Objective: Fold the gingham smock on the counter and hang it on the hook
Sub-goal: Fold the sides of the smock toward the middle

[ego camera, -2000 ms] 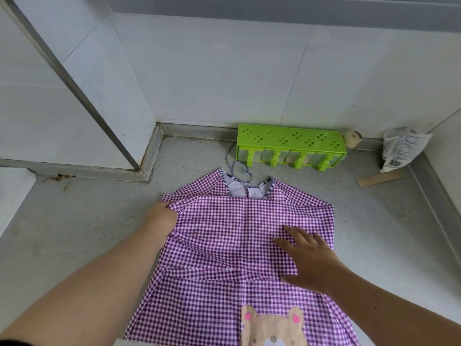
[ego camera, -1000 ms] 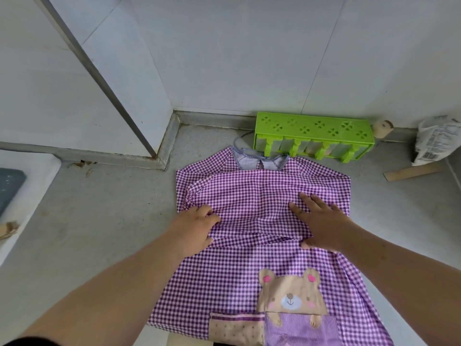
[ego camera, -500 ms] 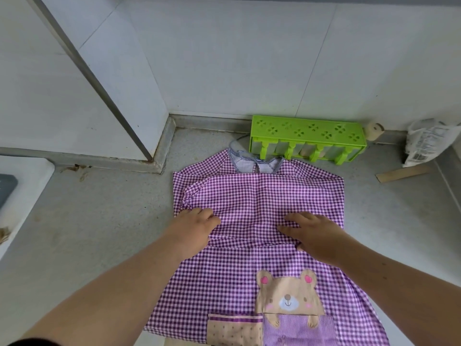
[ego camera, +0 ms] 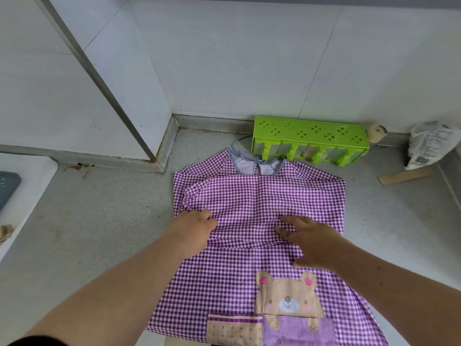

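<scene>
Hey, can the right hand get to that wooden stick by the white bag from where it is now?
Probably yes. The right hand lies flat on the smock, holding nothing, and only bare counter shows between it and the stick. How far the arm stretches can't be judged.

Beyond the fingers, a bright green plastic rack point(ego camera: 310, 138) with clover-shaped cutouts stands against the white tiled wall point(ego camera: 237, 58). To its right sit a small beige rounded object point(ego camera: 377, 133), a crumpled white printed plastic bag point(ego camera: 430, 146) and a flat wooden stick point(ego camera: 405, 176) lying on the grey speckled tabletop point(ego camera: 99, 221).
</scene>
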